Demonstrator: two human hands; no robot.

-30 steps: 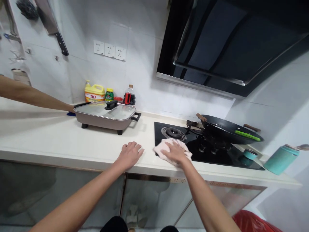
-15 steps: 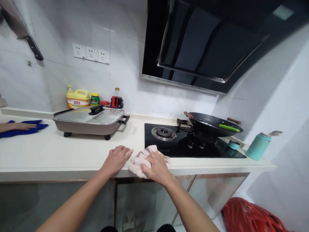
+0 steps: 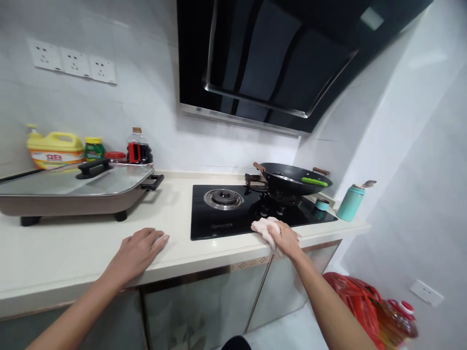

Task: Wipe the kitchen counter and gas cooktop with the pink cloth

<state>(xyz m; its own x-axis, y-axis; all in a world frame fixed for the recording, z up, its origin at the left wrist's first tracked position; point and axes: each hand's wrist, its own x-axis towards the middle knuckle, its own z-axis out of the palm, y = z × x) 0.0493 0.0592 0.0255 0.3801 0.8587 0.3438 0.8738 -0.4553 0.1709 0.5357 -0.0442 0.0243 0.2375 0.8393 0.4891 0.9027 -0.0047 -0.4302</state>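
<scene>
My right hand presses a crumpled pale pink cloth against the front right edge of the black glass gas hob, just below the wok's burner. My left hand lies flat, fingers slightly spread, on the cream countertop near its front edge, left of the hob and holding nothing. A black wok with a green utensil in it sits on the right burner. The left burner is bare.
An electric skillet with a glass lid stands at the left. Behind it are a yellow jug, a green jar and a dark sauce bottle. A teal flask stands at the counter's right end. A red bag lies on the floor. A range hood hangs overhead.
My right hand slid the cloth to the right, from the counter beside my left hand to the hob's front right edge. The view swung right, and the other person's hand with the blue cloth left view.
</scene>
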